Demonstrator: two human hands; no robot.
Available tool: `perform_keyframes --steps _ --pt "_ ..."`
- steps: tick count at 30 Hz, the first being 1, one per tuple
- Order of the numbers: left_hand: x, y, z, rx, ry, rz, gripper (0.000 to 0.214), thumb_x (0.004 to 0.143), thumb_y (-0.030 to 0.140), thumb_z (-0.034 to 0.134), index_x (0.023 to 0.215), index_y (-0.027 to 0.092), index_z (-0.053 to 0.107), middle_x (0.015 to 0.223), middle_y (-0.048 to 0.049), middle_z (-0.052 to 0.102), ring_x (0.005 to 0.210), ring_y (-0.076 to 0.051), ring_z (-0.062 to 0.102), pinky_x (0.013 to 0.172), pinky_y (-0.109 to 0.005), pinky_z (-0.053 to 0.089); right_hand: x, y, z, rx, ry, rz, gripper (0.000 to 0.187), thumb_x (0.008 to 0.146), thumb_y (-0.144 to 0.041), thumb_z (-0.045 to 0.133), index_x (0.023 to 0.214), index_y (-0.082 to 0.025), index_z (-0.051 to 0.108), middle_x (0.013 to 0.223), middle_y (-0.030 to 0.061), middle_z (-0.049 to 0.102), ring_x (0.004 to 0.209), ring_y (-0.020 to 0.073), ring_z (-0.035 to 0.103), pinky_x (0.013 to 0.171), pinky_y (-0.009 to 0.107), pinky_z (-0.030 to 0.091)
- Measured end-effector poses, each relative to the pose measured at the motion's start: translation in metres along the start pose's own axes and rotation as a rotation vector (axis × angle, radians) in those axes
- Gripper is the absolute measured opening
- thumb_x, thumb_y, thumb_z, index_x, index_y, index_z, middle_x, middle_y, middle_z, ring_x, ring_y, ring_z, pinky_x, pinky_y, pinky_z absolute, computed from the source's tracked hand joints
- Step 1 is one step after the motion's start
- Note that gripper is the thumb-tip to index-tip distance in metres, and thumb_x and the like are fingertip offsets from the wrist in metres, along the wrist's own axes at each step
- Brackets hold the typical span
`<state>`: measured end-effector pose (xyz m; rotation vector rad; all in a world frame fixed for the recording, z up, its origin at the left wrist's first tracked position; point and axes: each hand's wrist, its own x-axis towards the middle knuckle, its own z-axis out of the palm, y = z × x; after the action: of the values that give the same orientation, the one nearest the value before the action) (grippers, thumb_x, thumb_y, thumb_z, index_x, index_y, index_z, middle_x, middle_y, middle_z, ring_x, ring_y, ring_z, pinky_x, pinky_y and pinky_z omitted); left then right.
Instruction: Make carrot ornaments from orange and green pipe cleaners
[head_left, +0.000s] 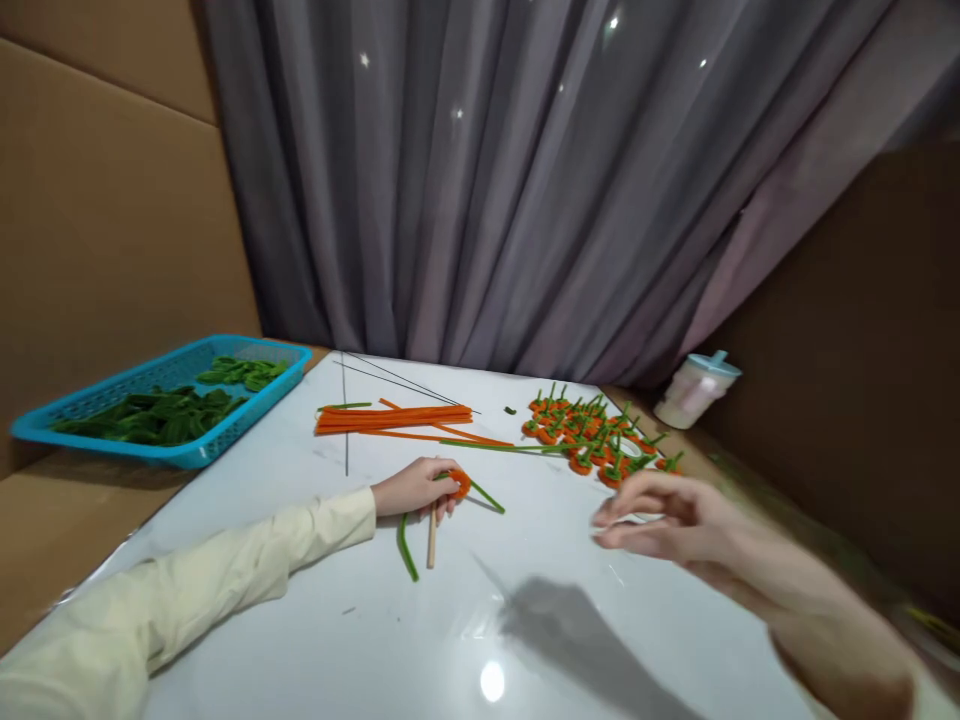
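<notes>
My left hand (427, 486) is closed around a small orange pipe-cleaner coil (460, 485) at the middle of the table. A green pipe-cleaner stem (487, 496) sticks out to its right, and another green length (407, 550) hangs below the hand. A pale wooden stick (432, 540) points down from under the fingers. My right hand (660, 515), slightly blurred, is raised over the right side with fingers curved and a small gap between thumb and fingertips; nothing clearly shows in it. Just behind it stand several orange fuzzy pieces with green stems (577, 430).
Orange pipe cleaners (394, 420) lie bundled at the back, with thin dark wires (397, 378) behind them. A blue basket (206, 452) of green pieces stands at the left. At the right is a lidded cup (697, 390). Cardboard walls flank the table; a grey curtain (465, 200) hangs behind.
</notes>
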<state>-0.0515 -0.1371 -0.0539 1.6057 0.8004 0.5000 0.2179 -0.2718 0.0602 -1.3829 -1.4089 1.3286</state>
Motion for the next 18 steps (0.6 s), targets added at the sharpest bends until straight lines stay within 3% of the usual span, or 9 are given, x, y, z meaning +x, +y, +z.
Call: perform_keyframes --steps 4,8,13,18 --pt "0.0 0.0 0.0 0.029 0.003 -0.008 0.023 0.079 0.038 0.049 0.079 0.015 0.051 0.06 0.0001 0.06 0.043 -0.008 0.051 0.036 -0.016 0.031 0.019 0.029 0.005 0.237 -0.143 0.135 0.022 0.06 -0.023 0.077 0.076 -0.017 0.064 0.087 0.0083 0.066 0.086 0.0208 0.063 0.083 0.033 0.046" --pt "-0.001 -0.001 -0.001 0.038 0.002 -0.035 0.026 0.079 0.039 0.049 0.083 0.014 0.051 0.062 -0.0005 0.06 0.044 -0.008 0.051 0.037 -0.016 0.031 0.019 0.05 0.0 0.291 -0.134 0.125 0.018 0.064 -0.023 0.075 0.079 -0.019 0.066 0.09 0.0103 0.068 0.09 0.0226 0.062 0.089 0.036 0.043" --pt "-0.002 0.0 0.0 0.044 0.0 -0.065 0.027 0.08 0.039 0.049 0.087 0.014 0.052 0.063 -0.0007 0.06 0.046 -0.008 0.052 0.037 -0.016 0.031 0.019 0.052 -0.002 0.303 -0.131 0.164 0.018 0.063 -0.024 0.076 0.079 -0.019 0.068 0.093 0.0108 0.068 0.097 0.0259 0.061 0.096 0.039 0.04" --pt "-0.002 0.001 0.0 0.049 -0.005 -0.074 0.028 0.081 0.04 0.048 0.089 0.014 0.053 0.065 -0.001 0.061 0.048 -0.009 0.054 0.037 -0.016 0.032 0.024 0.05 0.002 0.325 -0.123 0.199 0.02 0.062 -0.027 0.077 0.076 -0.016 0.067 0.088 0.0114 0.069 0.09 0.0244 0.064 0.093 0.037 0.043"
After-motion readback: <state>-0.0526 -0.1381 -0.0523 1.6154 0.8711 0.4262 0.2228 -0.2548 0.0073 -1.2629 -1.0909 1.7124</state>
